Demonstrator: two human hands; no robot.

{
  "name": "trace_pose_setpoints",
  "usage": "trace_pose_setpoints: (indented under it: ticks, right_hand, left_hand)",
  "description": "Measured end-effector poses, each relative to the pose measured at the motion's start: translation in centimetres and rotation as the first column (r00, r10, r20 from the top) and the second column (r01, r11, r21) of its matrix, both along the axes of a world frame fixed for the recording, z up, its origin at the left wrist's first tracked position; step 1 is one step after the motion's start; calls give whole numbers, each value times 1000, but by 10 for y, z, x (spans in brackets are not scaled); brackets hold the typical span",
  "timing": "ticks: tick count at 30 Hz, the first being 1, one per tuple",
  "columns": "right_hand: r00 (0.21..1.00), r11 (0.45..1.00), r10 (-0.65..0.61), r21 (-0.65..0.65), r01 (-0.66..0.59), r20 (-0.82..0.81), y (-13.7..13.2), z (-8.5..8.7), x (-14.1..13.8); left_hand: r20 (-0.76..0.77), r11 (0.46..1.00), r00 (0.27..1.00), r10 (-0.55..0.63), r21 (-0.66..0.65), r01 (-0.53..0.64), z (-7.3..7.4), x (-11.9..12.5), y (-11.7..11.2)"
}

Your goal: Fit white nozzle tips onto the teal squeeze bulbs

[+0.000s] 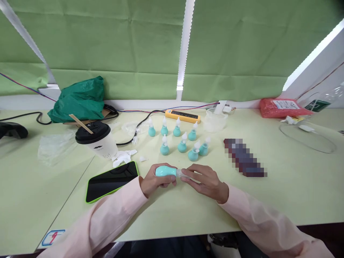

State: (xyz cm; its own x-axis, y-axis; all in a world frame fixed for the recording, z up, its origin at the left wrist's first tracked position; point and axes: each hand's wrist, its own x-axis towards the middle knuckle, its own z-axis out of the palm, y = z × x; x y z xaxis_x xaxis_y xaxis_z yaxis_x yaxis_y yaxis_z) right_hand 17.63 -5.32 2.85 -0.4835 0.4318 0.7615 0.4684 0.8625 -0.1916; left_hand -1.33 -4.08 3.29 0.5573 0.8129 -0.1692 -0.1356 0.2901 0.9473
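Note:
Low over the table's near middle, my left hand (158,181) is wrapped round the glossy teal bulb (164,171) of a nasal aspirator, which lies sideways and points right. My right hand (205,181) pinches the translucent nozzle (179,173) at the bulb's right end. Fingers cover part of that nozzle, so how firmly it sits on the bulb cannot be seen. Just beyond my hands, several teal nasal aspirators (164,149) with whitish tips stand upright in two loose rows. A small clear tip (143,158) lies alone on the table to their left.
Left of my hands lie a green-edged phone (111,181), crumpled tissue (123,157) and a lidded paper cup (103,145) with a wooden stick. Behind the aspirators are a yellow power strip (182,116) and a clear plastic bag (215,120). A pixelated dark object (243,157) lies right.

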Motion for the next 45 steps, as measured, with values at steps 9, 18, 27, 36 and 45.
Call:
trace_pose_setpoints:
  ticks: [9,18,27,36,45]
  right_hand:
    - [973,951,16,-297,-86,-231,-3,3,-10]
    - [869,432,-214,-841,-324,-445,-12,13,-17]
    - [827,163,-278,-872,-461,-489,-5,23,-13]
    - [881,613,-168,-747,-258,-442,-13,14,-19]
    - [828,470,-181,-786,-402,-531,-12,12,-20]
  left_hand:
    - [-62,985,997,41,170,-30,4,2,0]
    - [-264,865,935,238,496,-81,6,5,-8]
    - [-304,730,901,309,683,-20,10,2,-7]
    - [-259,710,920,293,704,-27,7,2,-8]
    - [-102,922,974,204,354,-156,11,10,-12]
